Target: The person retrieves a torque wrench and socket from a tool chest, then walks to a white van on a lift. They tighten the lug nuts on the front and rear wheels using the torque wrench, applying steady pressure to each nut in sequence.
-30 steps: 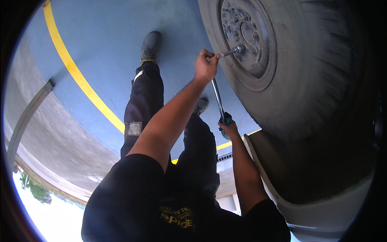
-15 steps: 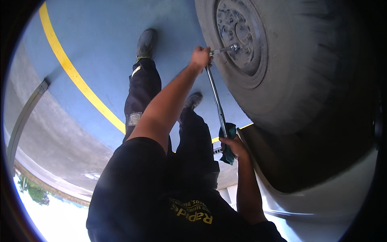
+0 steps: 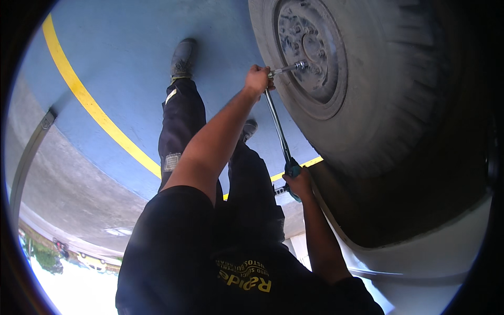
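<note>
A long metal socket wrench (image 3: 278, 123) runs between my two hands. My left hand (image 3: 257, 80) is closed around its head, where a bright extension bar (image 3: 283, 69) joins it. At the far end of the extension, a socket (image 3: 301, 64) meets the studded hub of a dusty wheel (image 3: 321, 84). Lower down, my right hand (image 3: 300, 184) grips the handle end through a dark teal cloth (image 3: 292, 169). The cloth is bunched about the handle, partly hidden by my fingers. Other wheel nuts (image 3: 297, 30) show around the hub.
The big tyre (image 3: 373, 89) fills the upper right, under a light-coloured vehicle body panel (image 3: 420, 257). Yellow lines (image 3: 94, 107) cross the blue floor (image 3: 121, 58). At the left stands a long grey bar (image 3: 29, 152). My boots (image 3: 184, 55) are near the wheel.
My right hand has shifted slightly up along the handle, and the cloth that hung loose below is now gathered closer. The left hand stays at the wrench's head. The whole view has shifted a little.
</note>
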`<state>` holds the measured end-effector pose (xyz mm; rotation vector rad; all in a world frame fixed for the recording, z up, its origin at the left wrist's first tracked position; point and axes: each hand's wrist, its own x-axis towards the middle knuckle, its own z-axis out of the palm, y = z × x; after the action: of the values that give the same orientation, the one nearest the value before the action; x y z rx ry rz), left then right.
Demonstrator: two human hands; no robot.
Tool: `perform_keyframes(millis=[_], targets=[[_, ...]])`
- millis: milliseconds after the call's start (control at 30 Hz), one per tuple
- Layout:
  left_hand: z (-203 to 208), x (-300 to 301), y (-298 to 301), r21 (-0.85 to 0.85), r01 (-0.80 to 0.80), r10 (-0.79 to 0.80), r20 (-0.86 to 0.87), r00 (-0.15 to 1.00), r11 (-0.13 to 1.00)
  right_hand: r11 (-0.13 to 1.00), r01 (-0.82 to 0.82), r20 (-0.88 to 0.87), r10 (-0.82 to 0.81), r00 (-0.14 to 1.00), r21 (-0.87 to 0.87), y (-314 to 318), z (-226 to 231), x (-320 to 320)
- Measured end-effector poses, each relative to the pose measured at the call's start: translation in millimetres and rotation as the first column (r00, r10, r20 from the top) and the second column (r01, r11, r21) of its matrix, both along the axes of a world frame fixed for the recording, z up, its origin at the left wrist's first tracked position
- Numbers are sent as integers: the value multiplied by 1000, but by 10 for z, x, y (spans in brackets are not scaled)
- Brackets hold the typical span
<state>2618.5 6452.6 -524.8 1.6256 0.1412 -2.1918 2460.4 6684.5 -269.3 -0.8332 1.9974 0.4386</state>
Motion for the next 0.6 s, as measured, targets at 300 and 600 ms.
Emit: perform_keyframes(millis=[300, 600], targets=[[116, 242, -17, 22, -143, 145, -239, 960, 989, 965, 248, 135, -258, 957, 90, 44, -1, -35], [118, 175, -65, 2, -27, 27, -186, 982, 1000, 989, -136, -254, 144, 956, 49, 166, -107, 106]])
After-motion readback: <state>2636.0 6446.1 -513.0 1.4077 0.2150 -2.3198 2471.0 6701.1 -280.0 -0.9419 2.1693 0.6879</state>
